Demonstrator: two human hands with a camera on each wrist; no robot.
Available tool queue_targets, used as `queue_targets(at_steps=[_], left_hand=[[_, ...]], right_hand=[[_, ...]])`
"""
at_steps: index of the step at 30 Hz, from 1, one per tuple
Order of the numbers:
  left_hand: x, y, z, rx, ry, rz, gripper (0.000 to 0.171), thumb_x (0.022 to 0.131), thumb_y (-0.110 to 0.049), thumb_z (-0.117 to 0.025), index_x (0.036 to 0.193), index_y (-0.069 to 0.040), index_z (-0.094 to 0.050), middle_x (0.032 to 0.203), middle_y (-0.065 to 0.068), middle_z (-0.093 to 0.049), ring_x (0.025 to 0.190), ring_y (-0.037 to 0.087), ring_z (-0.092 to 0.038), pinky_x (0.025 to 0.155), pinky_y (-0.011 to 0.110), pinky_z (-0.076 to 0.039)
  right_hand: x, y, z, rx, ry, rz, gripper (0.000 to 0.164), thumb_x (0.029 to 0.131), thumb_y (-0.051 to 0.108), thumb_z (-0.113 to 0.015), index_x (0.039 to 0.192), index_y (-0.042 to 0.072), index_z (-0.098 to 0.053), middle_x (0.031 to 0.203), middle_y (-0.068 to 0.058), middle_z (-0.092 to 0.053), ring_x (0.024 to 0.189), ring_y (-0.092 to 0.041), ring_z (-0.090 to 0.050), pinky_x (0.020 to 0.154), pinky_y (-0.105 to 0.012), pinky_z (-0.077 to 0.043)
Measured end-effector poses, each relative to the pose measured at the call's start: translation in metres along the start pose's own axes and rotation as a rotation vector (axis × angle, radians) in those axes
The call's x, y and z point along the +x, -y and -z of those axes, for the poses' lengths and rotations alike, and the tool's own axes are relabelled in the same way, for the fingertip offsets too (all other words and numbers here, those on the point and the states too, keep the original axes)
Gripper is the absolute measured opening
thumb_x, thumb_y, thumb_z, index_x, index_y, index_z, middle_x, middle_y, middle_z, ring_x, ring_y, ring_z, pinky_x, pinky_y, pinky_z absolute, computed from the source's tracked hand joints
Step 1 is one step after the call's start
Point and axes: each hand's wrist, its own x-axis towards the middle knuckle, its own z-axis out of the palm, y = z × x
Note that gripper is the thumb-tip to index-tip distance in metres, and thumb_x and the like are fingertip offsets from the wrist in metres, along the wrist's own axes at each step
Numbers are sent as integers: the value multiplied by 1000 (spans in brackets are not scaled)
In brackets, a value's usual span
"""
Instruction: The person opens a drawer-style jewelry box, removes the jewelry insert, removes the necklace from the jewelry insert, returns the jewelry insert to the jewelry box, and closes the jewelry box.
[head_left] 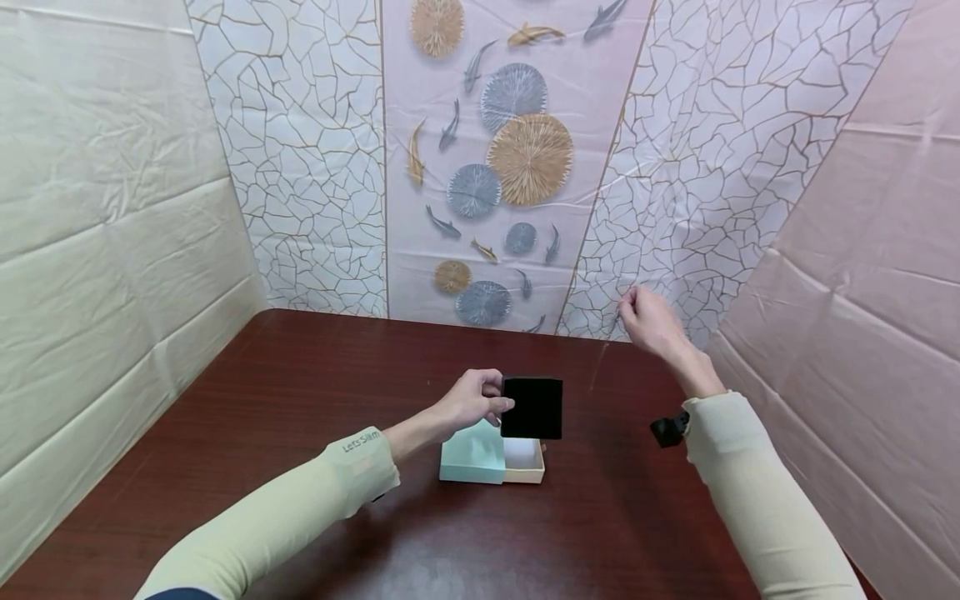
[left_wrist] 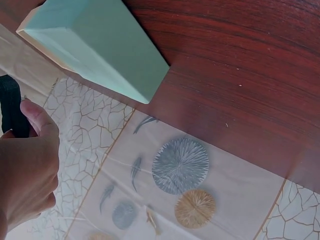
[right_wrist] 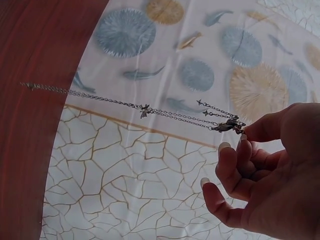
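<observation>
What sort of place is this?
Probably a makeshift tabletop booth: a dark reddish table backs onto a fish-patterned sheet, with creased, pale coverings walling both sides.

Worn items comprise a pale cream left sleeve (head_left: 285, 504) at lower left, its cuff bearing dark lettering (head_left: 362, 442), with navy fabric (head_left: 182, 594) at the frame's bottom edge, and a similar right sleeve (head_left: 765, 492) at lower right, a black block (head_left: 667, 430) beside its cuff.
</observation>
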Motion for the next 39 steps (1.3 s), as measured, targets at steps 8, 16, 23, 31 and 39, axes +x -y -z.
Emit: queue_targets(at_steps=[8, 16, 23, 31, 39], left_hand=[[0, -2, -1, -2, 1, 2, 13, 91, -3, -63, 87, -2, -51, 80, 16, -69, 66, 20, -65, 74, 41, -57], [-1, -2, -1, -25, 8, 4, 12, 91, -2, -62, 87, -2, -51, 76, 10, -67, 64, 15, -63, 76, 42, -57], [-2, -4, 0, -15, 2, 5, 11, 92, -2, -62, 87, -1, -51, 76, 10, -68, 63, 13, -62, 74, 40, -57], [-2, -6, 1, -32, -1, 5, 10, 91, -1, -61, 88, 0, -52, 77, 9, -68, 62, 13, -61, 72, 37, -57], [-1, -5, 2, -23, 1, 9, 9, 91, -1, -62, 89, 0, -53, 76, 6, -67, 62, 13, -61, 71, 37, -57]], right_hand=[[2, -11, -1, -6, -12, -26, 20, 96, 9, -37, 88, -1, -52, 87, -18, -59, 75, -29, -55, 69, -38, -44], [6, -20, -1, -36, -24, -51, 20, 97, 11, -37, 88, 0, -51, 83, -17, -57, 74, -30, -54, 68, -39, -42], [8, -28, -4, -28, -36, -66, 18, 96, 10, -37, 84, 2, -48, 79, -14, -53, 71, -27, -52, 64, -34, -39], [9, -42, -7, -31, -45, -86, 20, 94, 8, -39, 76, 3, -47, 71, -10, -50, 68, -27, -50, 62, -33, -37], [8, -57, -15, -48, -50, -65, 31, 91, 7, -43, 60, 10, -40, 58, -2, -41, 60, -23, -45, 59, -32, -35]])
